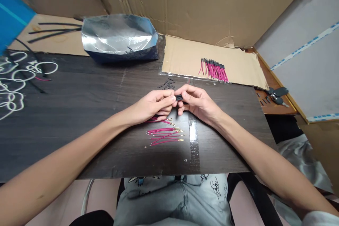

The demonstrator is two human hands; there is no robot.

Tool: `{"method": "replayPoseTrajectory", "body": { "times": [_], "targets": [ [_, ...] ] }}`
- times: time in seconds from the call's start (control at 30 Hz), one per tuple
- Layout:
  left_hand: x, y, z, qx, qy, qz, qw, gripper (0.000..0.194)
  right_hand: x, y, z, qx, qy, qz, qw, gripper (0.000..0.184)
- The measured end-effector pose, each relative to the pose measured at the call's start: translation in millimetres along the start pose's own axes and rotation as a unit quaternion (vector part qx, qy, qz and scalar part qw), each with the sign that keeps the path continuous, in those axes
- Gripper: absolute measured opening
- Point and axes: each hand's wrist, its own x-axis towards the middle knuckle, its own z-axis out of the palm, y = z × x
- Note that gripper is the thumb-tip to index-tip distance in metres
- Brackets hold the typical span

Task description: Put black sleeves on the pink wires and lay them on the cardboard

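Note:
Both hands meet above the middle of the dark table. Short black sleeves (179, 97) are pinched between them. My left hand (160, 105) is closed, its thumb and forefinger at the left end of the sleeves. My right hand (197, 102) grips their right end with thumb and fingers. How many sleeves are held cannot be made out. Just beyond the fingers lies a small pile of loose black sleeves (167, 84). Below the hands, pink wires (165, 135) with gold-coloured tips rest on the table, and some are partly hidden under my left hand.
A silver-lined bag (119, 37) stands open at the back. Right of it, a cardboard sheet (182, 56) carries a row of pink wires with black ends (215, 70). White cord loops (16, 81) lie at the left. Keys (278, 97) sit on a lower wooden surface at right.

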Motion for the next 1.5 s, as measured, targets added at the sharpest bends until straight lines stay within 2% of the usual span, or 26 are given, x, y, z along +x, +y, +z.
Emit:
{"method": "replayPoseTrajectory", "body": {
  "times": [0.1, 0.23, 0.37, 0.47, 0.53, 0.63, 0.7, 0.77, 0.83, 0.87, 0.93, 1.0, 1.07, 1.17, 1.37, 1.43, 1.5],
  "targets": [
    [4, -4, 0.6, 0.041, 0.036, 0.067, 0.996, 0.035, 2, 1, 3, -0.006, 0.021, -0.014, 1.000, 0.034],
    [6, -4, 7.4, 0.037, 0.150, 0.161, 0.975, 0.031, 0, 4, 12, -0.056, 0.067, -0.074, 0.993, 0.037],
    [5, -3, 20.7, -0.056, 0.171, 0.158, 0.971, 0.029, -4, 10, 22, -0.202, 0.078, -0.130, 0.968, 0.027],
    [5, -5, 26.7, -0.098, 0.182, 0.162, 0.965, 0.023, -4, 14, 25, -0.258, 0.102, -0.167, 0.946, 0.019],
    [5, -7, 25.8, -0.102, 0.183, 0.164, 0.964, 0.020, -2, 13, 25, -0.233, 0.105, -0.146, 0.956, 0.023],
    [5, -7, 18.5, -0.091, 0.185, 0.147, 0.967, 0.020, -1, 5, 22, -0.124, 0.058, -0.032, 0.990, 0.031],
    [5, -7, 12.7, -0.071, 0.192, 0.137, 0.969, 0.023, -2, -1, 20, -0.073, 0.033, 0.027, 0.996, 0.032],
    [4, -7, 8.7, -0.049, 0.206, 0.143, 0.967, 0.024, -4, -6, 20, -0.099, 0.041, 0.022, 0.994, 0.032],
    [4, -8, 7.7, -0.020, 0.235, 0.162, 0.958, 0.021, -7, -8, 21, -0.211, 0.086, -0.046, 0.973, 0.030],
    [4, -8, 8.2, -0.004, 0.253, 0.171, 0.952, 0.020, -8, -8, 22, -0.284, 0.113, -0.093, 0.947, 0.028],
    [5, -9, 10.5, 0.024, 0.285, 0.185, 0.940, 0.022, -11, -6, 25, -0.415, 0.157, -0.175, 0.879, 0.022],
    [6, -10, 13.2, 0.040, 0.304, 0.192, 0.932, 0.030, -13, -3, 27, -0.493, 0.169, -0.216, 0.825, 0.017],
    [6, -10, 14.8, 0.043, 0.311, 0.192, 0.930, 0.034, -14, -2, 29, -0.525, 0.167, -0.227, 0.803, 0.017],
    [6, -11, 14.4, 0.042, 0.305, 0.189, 0.932, 0.034, -13, -4, 31, -0.523, 0.161, -0.218, 0.808, 0.019],
    [8, -14, 10.6, 0.020, 0.276, 0.177, 0.945, 0.025, -7, -10, 29, -0.464, 0.139, -0.153, 0.861, 0.021],
    [8, -14, 9.2, 0.006, 0.263, 0.167, 0.950, 0.025, -5, -16, 19, -0.465, 0.146, -0.130, 0.863, 0.023],
    [7, -11, 7.3, 0.000, 0.265, 0.159, 0.951, 0.029, -5, -29, -2, -0.476, 0.188, -0.109, 0.852, 0.023]
  ]
}}
